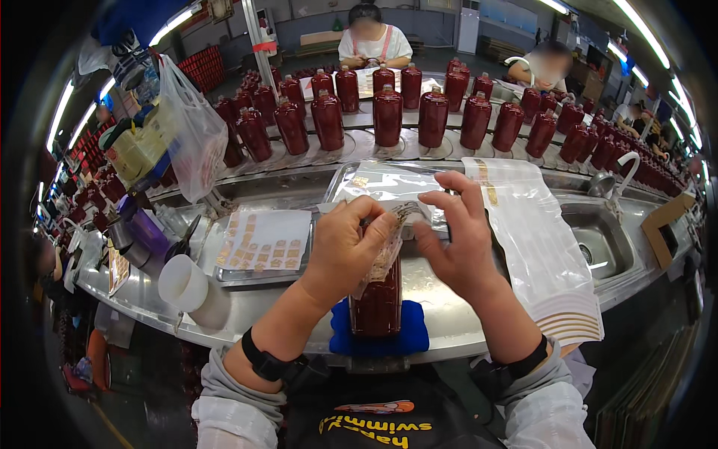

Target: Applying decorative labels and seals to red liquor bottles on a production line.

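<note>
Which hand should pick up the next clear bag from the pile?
Probably the right hand. The stack of clear bags lies right beside it on the right, while the left hand grips the top of the red bottle and would have to cross over.

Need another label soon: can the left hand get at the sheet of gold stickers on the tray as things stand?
Probably not right away: the left hand is gripping the red bottle. The sticker sheet lies uncovered just to its left, so the path looks free once it lets go.
</note>
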`<state>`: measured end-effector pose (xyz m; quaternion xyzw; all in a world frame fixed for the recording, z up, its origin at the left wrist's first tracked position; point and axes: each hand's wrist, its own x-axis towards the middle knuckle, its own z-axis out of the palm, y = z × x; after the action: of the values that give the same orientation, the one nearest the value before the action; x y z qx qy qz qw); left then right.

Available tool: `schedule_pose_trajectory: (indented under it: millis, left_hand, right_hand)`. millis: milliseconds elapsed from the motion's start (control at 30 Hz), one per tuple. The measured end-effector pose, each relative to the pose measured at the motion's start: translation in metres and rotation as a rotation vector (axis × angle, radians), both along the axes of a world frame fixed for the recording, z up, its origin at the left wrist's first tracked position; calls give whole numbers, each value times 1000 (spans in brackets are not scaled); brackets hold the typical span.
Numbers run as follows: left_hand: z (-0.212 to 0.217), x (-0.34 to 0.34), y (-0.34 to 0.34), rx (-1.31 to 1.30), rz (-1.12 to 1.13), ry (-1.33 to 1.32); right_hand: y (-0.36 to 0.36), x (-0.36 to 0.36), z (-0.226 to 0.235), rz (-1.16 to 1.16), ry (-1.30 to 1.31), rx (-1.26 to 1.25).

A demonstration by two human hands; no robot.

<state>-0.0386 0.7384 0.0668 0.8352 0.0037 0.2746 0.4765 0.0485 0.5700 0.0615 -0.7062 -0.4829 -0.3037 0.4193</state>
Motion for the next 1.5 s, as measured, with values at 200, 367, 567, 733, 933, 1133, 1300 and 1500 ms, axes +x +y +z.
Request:
schedule_pose_trajectory:
  millis: [200,367,567,733,933,1133,1300,1500]
  left_hand:
    - [-4,6,5,-243,-227,134]
    - [-5,8,17,-283,-276,235]
    - [5,15,15,-104,-272,288]
    - [-2,24,18,-126,-316,335]
    - [-2,43,17,-258,-466,517]
    - [-1,73,23,-166,-470,555]
    - [5,78,31,-74,-439,541]
    - [11,32,49,-32,-211,422]
  right_hand:
    - [-10,16,-4,166,287,-38]
    - [-8,1,-2,123,198,-182]
    - [-3,12,-13,70,181,-209]
    - [-11,24,-15,176,432,-159]
    - [-28,63,-15,253,529,-225]
    - [-48,141,2,136,698,-403]
    - [-100,228,-34,-409,815,-776]
    - [-202,296,-141,-987,521,-1279]
